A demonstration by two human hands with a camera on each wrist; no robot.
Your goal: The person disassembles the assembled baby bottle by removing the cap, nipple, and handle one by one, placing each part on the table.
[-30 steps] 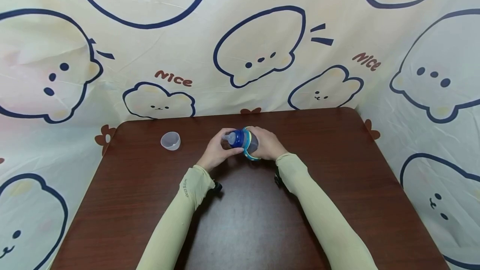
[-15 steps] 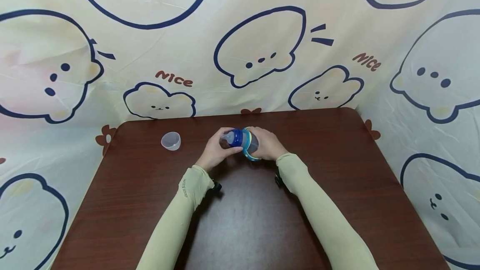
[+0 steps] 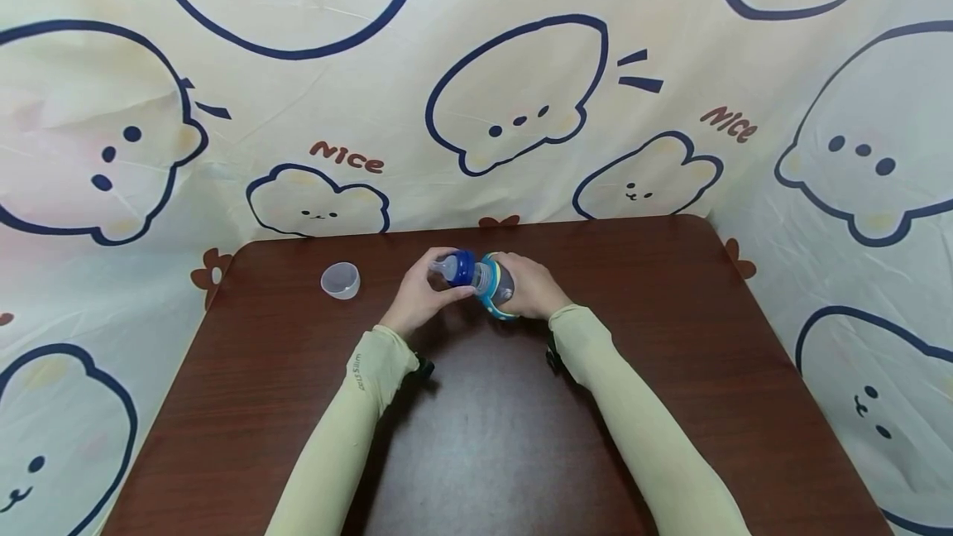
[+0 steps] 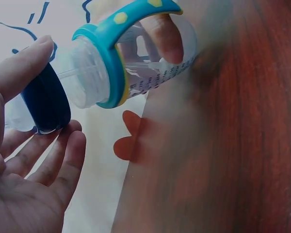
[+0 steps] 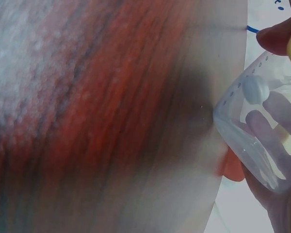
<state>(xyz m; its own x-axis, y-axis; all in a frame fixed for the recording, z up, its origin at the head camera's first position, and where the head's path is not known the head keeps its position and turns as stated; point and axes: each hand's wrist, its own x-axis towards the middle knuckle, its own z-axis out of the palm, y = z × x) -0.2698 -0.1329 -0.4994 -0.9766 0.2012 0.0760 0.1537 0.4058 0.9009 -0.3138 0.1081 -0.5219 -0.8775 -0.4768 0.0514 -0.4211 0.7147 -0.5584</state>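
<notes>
My left hand pinches the dark blue screw collar of a baby bottle between thumb and fingers. A clear teat points left out of that collar. Tilted on its side, the clear bottle is gripped by my right hand. In the left wrist view the collar stands apart from the threaded neck, with a thin straw bridging the gap. A turquoise handle with yellow spots rings the bottle. Inside its base shows a small white weight.
A small clear cup stands on the brown table, left of my hands. Behind the table and along its sides hangs a pale printed cloth.
My left hand has moved a little left with the collar and teat, drawing them off the bottle's neck. My right hand and the bottle have stayed in place.
</notes>
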